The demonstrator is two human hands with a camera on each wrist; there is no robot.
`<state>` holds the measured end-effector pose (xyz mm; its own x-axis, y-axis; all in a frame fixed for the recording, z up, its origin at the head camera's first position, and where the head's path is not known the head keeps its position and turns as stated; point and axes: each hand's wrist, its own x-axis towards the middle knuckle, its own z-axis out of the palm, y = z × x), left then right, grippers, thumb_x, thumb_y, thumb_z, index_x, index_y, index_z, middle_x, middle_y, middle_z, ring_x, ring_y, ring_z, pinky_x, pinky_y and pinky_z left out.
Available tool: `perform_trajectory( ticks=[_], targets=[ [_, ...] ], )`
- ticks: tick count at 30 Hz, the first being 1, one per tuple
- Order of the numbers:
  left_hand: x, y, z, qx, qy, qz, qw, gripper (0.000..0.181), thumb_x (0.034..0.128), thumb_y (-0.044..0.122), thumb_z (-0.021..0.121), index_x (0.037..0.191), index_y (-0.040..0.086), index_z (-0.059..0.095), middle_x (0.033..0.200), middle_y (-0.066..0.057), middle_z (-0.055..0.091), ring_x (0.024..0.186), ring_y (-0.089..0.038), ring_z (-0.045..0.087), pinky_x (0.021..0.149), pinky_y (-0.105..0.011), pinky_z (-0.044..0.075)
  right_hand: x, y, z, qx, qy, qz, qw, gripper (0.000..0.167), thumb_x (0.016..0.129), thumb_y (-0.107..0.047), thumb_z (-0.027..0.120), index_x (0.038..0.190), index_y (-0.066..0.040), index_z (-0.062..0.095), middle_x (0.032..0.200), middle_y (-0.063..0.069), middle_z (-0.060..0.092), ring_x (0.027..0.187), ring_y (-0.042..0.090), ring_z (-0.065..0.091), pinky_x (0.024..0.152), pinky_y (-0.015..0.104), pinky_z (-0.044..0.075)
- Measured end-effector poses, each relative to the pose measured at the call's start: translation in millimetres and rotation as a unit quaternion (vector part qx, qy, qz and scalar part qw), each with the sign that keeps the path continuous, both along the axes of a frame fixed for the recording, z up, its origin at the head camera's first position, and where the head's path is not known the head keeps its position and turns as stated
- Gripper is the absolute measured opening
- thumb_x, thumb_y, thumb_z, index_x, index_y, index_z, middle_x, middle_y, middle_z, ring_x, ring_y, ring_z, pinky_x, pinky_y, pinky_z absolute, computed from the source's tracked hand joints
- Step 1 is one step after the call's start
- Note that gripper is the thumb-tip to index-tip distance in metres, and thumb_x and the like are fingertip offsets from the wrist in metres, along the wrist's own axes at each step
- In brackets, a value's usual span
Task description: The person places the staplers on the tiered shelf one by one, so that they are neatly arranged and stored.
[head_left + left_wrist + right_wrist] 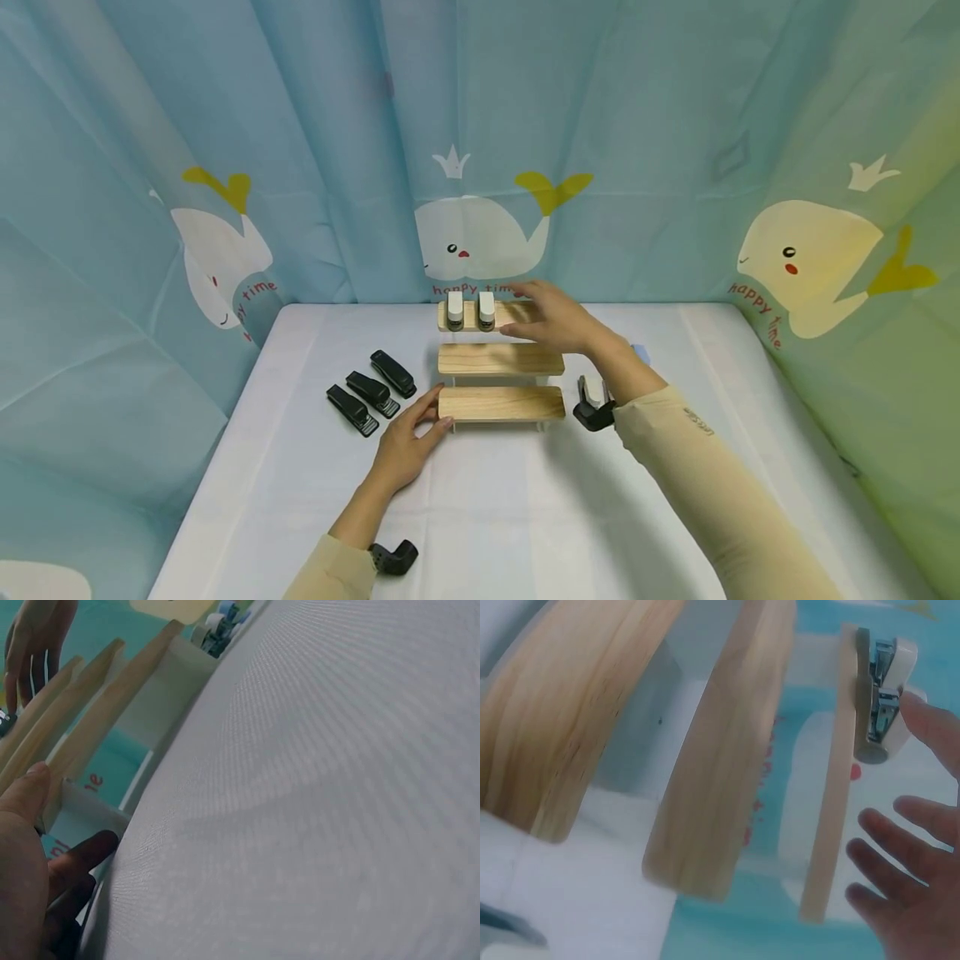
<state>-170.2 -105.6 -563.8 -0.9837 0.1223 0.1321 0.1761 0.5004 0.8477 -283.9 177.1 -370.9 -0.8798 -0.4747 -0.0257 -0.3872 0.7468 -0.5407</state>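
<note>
A three-step wooden display stand (501, 403) with pale side panels stands mid-table. My left hand (405, 443) grips the left end of its lowest board, thumb at the front and fingers by the side panel. On the top board, towards the left, two small white-topped devices (486, 310) stand side by side. The right wrist view shows metal mechanisms (885, 709) and dark bases on them. Over the right part of that board hovers my right hand (558, 321), fingers spread and holding nothing. Its thumb (930, 724) is close to the nearer device; whether it touches cannot be seen.
Several black clip-like devices (365, 392) lie slantwise left of the stand. Right of it, partly behind the right forearm, are a white device (592, 388) and something blue (641, 353). Whale-print curtains (480, 100) hang behind and beside the white-covered table (487, 517).
</note>
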Motion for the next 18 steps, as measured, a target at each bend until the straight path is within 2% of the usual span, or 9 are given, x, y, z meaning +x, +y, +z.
perform_trajectory(
  ticks=[7, 13, 18],
  targets=[
    [-0.6, 0.2, -2.0, 0.000, 0.001, 0.002, 1.0000, 0.064, 0.0964, 0.055, 0.067, 0.155, 0.043, 0.045, 0.108, 0.020, 0.075, 0.130, -0.017, 0.064, 0.113, -0.057, 0.044, 5.0, 14.3, 4.4, 0.004, 0.009, -0.002, 0.9999, 0.081, 0.096, -0.047, 0.073, 0.161, -0.014, 0.037, 0.161, 0.014, 0.041, 0.148, 0.037, 0.042, 0.119, 0.060, 0.036],
    [-1.5, -0.5, -2.9, 0.003, 0.003, 0.002, 1.0000, 0.065, 0.0962, 0.056, 0.067, 0.155, 0.041, 0.046, 0.107, 0.021, 0.075, 0.132, -0.018, 0.062, 0.112, -0.057, 0.044, 10.6, 24.7, 8.4, 0.009, 0.012, -0.009, 0.9999, 0.082, 0.096, -0.044, 0.073, 0.161, -0.012, 0.036, 0.162, 0.017, 0.038, 0.149, 0.040, 0.039, 0.119, 0.062, 0.035],
    [-1.4, -0.7, -2.9, 0.004, 0.007, -0.003, 1.0000, 0.065, 0.0965, 0.055, 0.067, 0.156, 0.040, 0.046, 0.107, 0.021, 0.075, 0.132, -0.018, 0.062, 0.112, -0.057, 0.044, 14.5, 33.2, 7.3, 0.016, 0.016, -0.010, 0.9997, 0.083, 0.096, -0.045, 0.072, 0.162, -0.012, 0.034, 0.159, 0.017, 0.042, 0.144, 0.039, 0.044, 0.115, 0.061, 0.040]
  ],
)
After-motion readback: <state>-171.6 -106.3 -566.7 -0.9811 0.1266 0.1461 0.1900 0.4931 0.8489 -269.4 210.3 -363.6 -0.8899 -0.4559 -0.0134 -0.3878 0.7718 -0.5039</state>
